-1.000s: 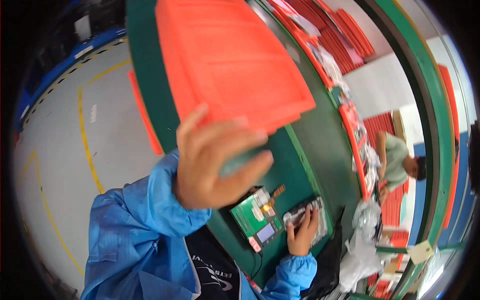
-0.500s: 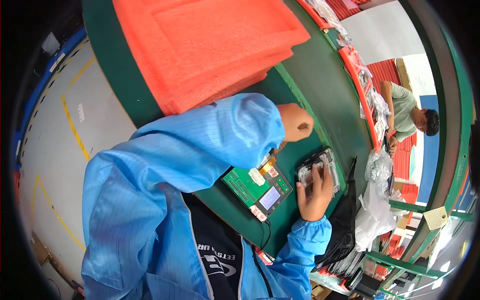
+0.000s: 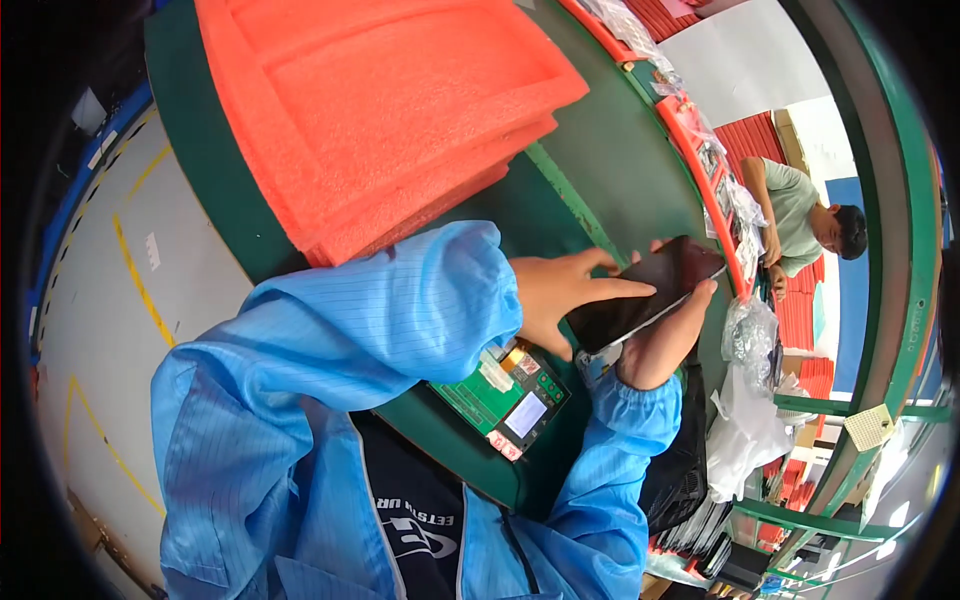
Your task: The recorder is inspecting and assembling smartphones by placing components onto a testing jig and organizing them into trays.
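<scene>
A dark, glossy phone screen point(image 3: 640, 300) with a pale edge is tilted above the green bench. My right hand point(image 3: 668, 345) grips it from the near right side, thumb on its right edge and fingertips showing past its far side. Across its left part reaches my left hand point(image 3: 560, 295), fingers spread, the index finger stretched over the glass and the thumb pointing down beside it. Just below my left hand lies a green test board point(image 3: 485, 395) with a small lit display point(image 3: 525, 413), green buttons and a gold flex cable. Clear plastic partly shows under the phone screen.
Thick red foam trays point(image 3: 400, 120) are stacked at the far left of the bench point(image 3: 190, 130). A red-edged shelf with parts and clear bags point(image 3: 750, 330) runs along the right. A black bag point(image 3: 680, 465) lies beside my right sleeve. Another person point(image 3: 800, 215) works beyond the shelf.
My right hand has lifted from the bench and now holds the phone screen up. My left hand, formerly curled, has come nearer and opened over it. The view has shifted slightly.
</scene>
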`<state>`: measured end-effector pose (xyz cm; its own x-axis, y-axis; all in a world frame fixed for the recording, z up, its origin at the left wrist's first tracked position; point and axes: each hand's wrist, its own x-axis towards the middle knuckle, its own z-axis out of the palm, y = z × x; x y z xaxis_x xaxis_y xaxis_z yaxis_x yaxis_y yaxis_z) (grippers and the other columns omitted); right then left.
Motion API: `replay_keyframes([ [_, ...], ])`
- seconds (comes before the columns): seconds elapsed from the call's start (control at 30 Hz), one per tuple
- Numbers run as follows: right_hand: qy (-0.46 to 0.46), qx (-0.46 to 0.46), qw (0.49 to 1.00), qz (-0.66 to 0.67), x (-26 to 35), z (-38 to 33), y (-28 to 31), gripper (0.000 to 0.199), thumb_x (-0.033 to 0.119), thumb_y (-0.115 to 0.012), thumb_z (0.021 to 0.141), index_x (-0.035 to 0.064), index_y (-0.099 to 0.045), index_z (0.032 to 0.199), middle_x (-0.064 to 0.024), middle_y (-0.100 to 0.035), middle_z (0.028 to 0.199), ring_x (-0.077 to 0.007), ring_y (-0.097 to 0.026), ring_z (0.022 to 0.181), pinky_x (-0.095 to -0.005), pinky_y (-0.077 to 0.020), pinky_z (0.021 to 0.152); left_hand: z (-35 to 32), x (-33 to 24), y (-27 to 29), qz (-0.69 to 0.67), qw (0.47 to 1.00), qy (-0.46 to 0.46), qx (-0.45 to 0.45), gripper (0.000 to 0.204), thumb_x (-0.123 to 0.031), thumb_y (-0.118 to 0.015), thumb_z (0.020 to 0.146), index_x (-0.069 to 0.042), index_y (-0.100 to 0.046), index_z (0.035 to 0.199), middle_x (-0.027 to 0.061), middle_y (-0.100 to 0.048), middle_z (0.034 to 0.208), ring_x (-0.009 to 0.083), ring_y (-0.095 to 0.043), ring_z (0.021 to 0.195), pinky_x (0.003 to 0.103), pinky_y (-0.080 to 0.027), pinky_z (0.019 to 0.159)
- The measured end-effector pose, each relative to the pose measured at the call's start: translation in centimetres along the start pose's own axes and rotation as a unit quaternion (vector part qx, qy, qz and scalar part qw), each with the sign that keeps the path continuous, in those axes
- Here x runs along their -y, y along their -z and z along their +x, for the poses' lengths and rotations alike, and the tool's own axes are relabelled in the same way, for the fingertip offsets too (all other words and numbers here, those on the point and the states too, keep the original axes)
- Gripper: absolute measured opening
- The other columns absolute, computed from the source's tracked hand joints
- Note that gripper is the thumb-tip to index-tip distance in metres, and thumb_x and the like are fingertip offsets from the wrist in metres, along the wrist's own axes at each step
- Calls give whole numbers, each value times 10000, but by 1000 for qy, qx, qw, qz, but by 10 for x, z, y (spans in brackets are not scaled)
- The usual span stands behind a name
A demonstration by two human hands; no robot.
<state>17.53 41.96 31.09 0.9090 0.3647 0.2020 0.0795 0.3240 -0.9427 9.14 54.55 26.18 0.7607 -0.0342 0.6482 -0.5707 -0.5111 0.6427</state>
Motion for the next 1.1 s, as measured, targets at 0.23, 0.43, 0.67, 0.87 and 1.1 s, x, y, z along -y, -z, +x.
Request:
replay_keyframes([
  [0.23,-298,171,902,261,-5,3,34,473,369,-259,935,2,-412,1192,-155,-506,1155,-258,-526,1014,-385,-451,832,2,7,5,141,985,-91,-41,379,-152,-665,682,-122,-563,1046,57,-521,890,224,-579,790,350,-498,597],
  [0.43,-287,128,949,41,-21,-20,40,455,371,-284,934,17,-454,1162,-127,-520,1136,-215,-544,968,-318,-479,746,4,10,8,77,988,24,-133,172,-66,-615,720,-30,-586,886,81,-537,784,232,-576,713,288,-470,580],
  [0.67,193,50,852,-484,-17,-30,26,184,123,-499,867,3,-567,989,-114,-468,1089,-181,-547,815,-241,-445,610,4,15,5,17,987,28,-160,110,-58,-593,746,-4,-573,839,107,-545,784,255,-569,706,309,-453,583],
  [0.87,199,58,855,-476,-27,-32,37,128,50,-558,820,-26,-587,919,-110,-445,1114,-155,-532,807,-224,-444,614,2,18,0,-1,993,-15,-119,150,17,-585,720,8,-571,869,114,-556,826,245,-578,732,303,-475,642],
  [1.1,24,117,938,-325,-36,-35,28,120,55,-567,820,-45,-617,863,-100,-479,1143,-163,-538,922,-255,-462,720,2,21,3,-1,997,-1,-83,211,20,-603,695,3,-564,902,115,-554,839,250,-583,756,311,-482,664],
])
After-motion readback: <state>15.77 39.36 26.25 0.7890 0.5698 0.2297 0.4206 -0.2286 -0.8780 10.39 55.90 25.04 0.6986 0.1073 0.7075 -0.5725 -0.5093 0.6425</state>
